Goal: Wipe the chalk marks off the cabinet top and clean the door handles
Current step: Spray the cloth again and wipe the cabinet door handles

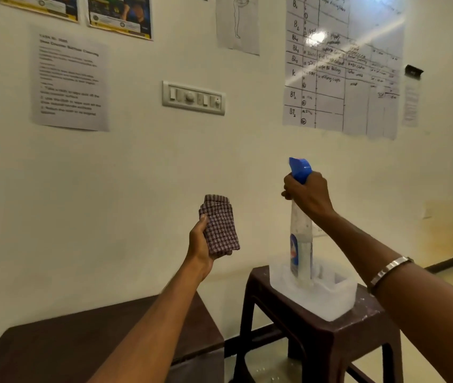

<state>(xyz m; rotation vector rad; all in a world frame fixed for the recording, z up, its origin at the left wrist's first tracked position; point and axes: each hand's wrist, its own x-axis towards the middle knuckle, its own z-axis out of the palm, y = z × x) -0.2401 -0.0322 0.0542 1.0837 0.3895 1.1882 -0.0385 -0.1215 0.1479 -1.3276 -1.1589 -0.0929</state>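
The dark cabinet top (103, 335) lies at 7 o'clock, its surface mostly hidden under the left forearm. Above it, near centre, the left hand (200, 241) is closed around a folded checked cloth (221, 225), held upright. At 3 o'clock from the cloth the right hand (306, 196) wraps the neck of a spray bottle (301, 239) (blue trigger head), its base in a white tub (330, 297) on a brown stool (327, 335)
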